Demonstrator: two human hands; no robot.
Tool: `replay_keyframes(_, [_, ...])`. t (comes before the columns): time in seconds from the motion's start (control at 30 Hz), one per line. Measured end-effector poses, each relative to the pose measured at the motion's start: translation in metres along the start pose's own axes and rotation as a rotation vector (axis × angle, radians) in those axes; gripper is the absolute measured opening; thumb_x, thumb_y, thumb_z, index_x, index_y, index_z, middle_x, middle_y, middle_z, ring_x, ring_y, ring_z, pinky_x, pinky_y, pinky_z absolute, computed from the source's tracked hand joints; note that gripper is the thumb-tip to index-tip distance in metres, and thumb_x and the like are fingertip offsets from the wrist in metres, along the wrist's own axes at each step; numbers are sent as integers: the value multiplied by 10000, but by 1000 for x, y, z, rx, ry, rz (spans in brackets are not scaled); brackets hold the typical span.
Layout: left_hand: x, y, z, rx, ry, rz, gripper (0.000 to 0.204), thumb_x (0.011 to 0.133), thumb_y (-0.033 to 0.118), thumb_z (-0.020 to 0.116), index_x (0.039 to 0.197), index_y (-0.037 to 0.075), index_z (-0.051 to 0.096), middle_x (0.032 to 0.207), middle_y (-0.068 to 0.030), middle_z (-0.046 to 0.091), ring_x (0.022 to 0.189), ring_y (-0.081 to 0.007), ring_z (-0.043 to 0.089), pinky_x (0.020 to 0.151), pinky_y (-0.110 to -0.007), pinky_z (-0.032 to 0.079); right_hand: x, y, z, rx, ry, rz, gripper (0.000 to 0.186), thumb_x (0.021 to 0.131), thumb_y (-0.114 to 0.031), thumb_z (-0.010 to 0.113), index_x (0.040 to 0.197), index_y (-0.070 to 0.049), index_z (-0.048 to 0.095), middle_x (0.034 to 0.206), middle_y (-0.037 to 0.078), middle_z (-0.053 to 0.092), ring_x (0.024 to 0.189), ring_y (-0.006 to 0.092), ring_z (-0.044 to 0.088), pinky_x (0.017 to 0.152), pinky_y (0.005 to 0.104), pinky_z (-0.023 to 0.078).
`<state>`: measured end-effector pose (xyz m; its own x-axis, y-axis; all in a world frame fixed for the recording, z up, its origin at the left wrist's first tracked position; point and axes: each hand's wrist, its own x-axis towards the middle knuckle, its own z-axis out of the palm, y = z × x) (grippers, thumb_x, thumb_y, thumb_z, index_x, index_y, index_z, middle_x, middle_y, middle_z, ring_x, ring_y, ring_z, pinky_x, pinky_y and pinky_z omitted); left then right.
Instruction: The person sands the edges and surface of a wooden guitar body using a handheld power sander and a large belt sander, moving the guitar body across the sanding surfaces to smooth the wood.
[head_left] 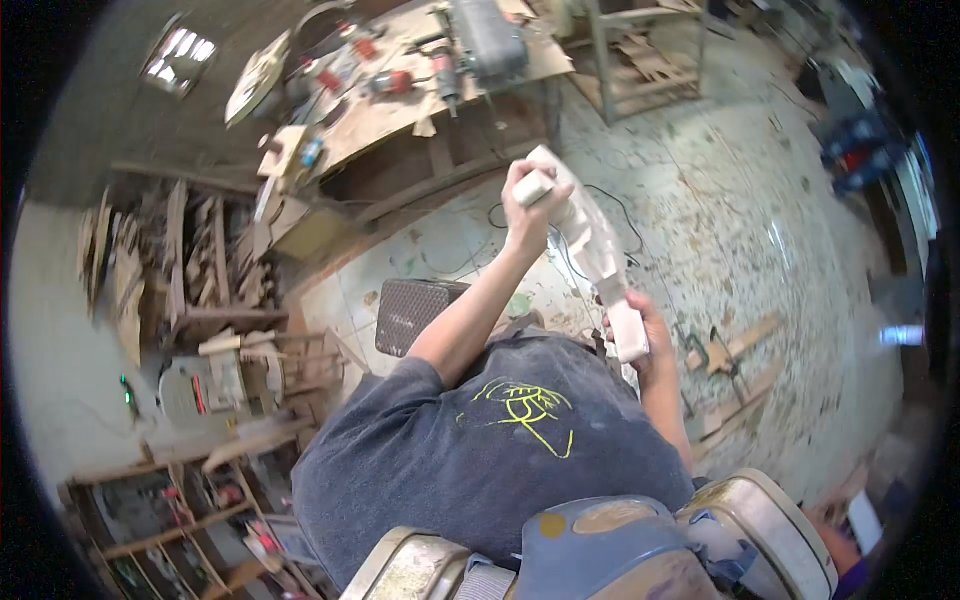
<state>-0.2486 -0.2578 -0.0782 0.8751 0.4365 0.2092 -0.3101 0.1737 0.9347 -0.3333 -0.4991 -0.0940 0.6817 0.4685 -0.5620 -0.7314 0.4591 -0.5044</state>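
A long, pale, curved wooden piece (592,232) with carved hollows slants in front of my chest, above the floor. My left hand (535,205) is closed round its far upper end. From that grip sticks out a short pale block-like part (534,188); whether it belongs to the piece or is separate, I cannot tell. Lower down, the fingers of my right hand (648,325) wrap the squared near end of the same piece. Some of the fingers on both hands are hidden behind the wood.
A workbench (420,110) with power tools stands ahead to the left. Behind my left forearm is a dark mesh-fronted box (412,318). Cables (628,215) trail over the dusty tiled floor. Clamped boards (735,350) lie at right; wood scraps (205,250) fill a left rack.
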Motion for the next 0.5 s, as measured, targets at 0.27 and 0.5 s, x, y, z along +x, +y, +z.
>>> replay_keyframes(0.27, [-17,29,-115,11,358,61,345,819,-76,706,1105,71,578,1075,-63,629,1152,-216,593,1035,-365,433,91,11,45,-228,-252,372,373,827,-266,760,1068,-9,637,830,71,683,630,173,687,555,320,601])
replay_keyframes(0.5, [3,69,-202,255,366,174,479,924,196,747,1314,-5,555,1410,-161,552,1307,-228,519,1113,-357,392,177,7,137,-483,-524,269,438,815,-235,765,1149,-1,607,901,34,659,703,119,654,591,257,536])
